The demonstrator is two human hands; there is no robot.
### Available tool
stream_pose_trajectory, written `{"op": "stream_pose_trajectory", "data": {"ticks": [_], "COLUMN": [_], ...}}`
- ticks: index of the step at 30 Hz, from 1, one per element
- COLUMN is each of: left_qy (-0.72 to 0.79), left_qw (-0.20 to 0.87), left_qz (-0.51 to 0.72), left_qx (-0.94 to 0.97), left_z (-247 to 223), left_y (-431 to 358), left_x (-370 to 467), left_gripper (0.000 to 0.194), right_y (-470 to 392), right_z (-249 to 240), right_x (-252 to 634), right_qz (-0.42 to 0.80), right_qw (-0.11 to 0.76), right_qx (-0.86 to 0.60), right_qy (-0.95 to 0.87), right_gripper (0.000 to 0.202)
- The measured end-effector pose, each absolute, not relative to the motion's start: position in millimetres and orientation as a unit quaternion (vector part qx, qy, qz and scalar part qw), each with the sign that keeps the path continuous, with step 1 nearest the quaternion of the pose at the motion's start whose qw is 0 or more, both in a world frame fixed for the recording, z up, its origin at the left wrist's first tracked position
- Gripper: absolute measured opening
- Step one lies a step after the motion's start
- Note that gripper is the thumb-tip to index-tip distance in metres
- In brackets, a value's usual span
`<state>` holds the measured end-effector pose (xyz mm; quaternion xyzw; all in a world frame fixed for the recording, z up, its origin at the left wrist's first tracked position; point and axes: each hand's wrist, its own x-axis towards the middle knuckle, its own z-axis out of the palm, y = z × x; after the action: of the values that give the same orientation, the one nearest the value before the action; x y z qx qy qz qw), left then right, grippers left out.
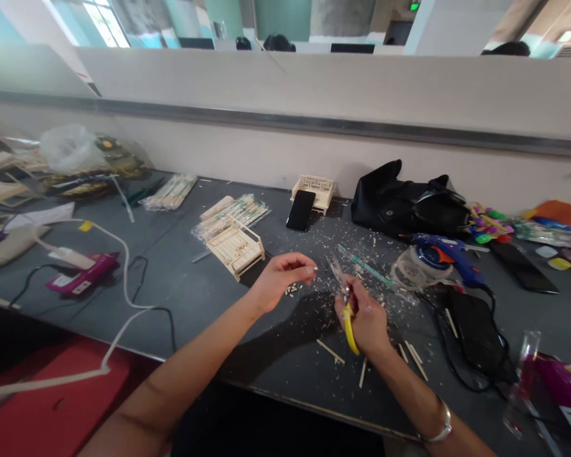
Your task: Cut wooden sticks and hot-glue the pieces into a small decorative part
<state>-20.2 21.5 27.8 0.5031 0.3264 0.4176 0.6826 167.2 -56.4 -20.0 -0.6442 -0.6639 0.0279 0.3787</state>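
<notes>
My left hand is closed in a pinch above the table, with a tiny pale piece at its fingertips. To its right, my right hand grips yellow-handled scissors, whose blades point up and away from me. Small pale cuttings lie beneath and beside my left hand, and more scraps are scattered around the scissors. A small slatted wooden frame lies behind my left wrist. Farther back, a black phone leans on a little wooden bench. Loose thin sticks lie near the table's front edge.
A blue glue gun rests by a clear round container on the right. Behind it sits a black bag. Bagged sticks lie behind the frame. Cables and a purple power strip occupy the left; another black phone lies right.
</notes>
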Motion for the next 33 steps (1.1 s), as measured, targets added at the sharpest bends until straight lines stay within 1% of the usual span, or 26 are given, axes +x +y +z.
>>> {"op": "stream_pose_trajectory", "data": {"ticks": [3,8,14,20,33], "left_qy": [0.279,0.261,0.258,0.255,0.258], "left_qw": [0.728,0.733,0.739,0.747,0.751], "left_qz": [0.453,0.492,0.494,0.485,0.482], "left_qx": [0.432,0.390,0.379,0.376,0.371], "left_z": [26,16,11,10,9], "left_y": [13,3,1,3,0], "left_x": [-4,12,10,7,9], "left_gripper": [0.024,0.026,0.026,0.026,0.028], "right_y": [-57,-55,-56,-57,-58], "right_z": [-23,-27,-29,-31,-29], "right_x": [166,169,168,167,166], "right_qz": [-0.009,-0.057,-0.045,-0.032,-0.069], "right_qw": [0.363,0.333,0.324,0.337,0.316], "right_qx": [-0.629,-0.638,-0.633,-0.613,-0.604], "right_qy": [-0.688,-0.691,-0.702,-0.714,-0.728], "right_gripper": [0.040,0.044,0.047,0.049,0.052]}}
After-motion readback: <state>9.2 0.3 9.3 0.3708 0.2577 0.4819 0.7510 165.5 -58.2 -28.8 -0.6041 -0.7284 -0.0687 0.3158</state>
